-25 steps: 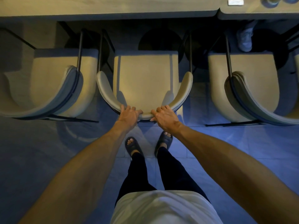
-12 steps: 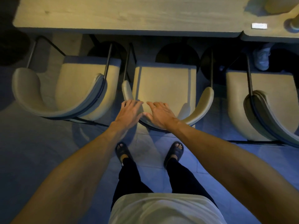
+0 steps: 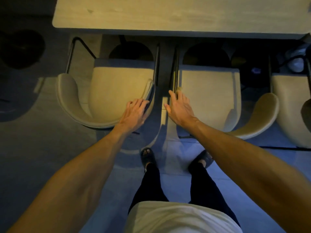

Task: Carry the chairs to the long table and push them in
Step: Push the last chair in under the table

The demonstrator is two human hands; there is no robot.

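Three cream armchairs with thin black metal legs stand side by side at the near edge of the long pale wooden table (image 3: 168,12). My left hand (image 3: 134,113) lies with fingers spread on the right end of the curved backrest of the left chair (image 3: 117,84). Over the left end of the backrest of the middle chair (image 3: 207,93), my right hand (image 3: 180,110) stretches out with fingers apart, and its fingertips reach the armrest tip. Only the left part of the right chair (image 3: 289,98) shows. The front of each seat sits near the table edge.
Dark round table bases (image 3: 131,51) sit under the table. A person's pale shoe (image 3: 296,63) shows under it at the top right. A dark round shape (image 3: 20,47) lies on the floor at the left. My feet in dark sandals stand on grey floor tiles behind the chairs.
Both hands have let go of the middle chair's backrest and moved left; the left hand now rests on the left chair. My view has shifted left.
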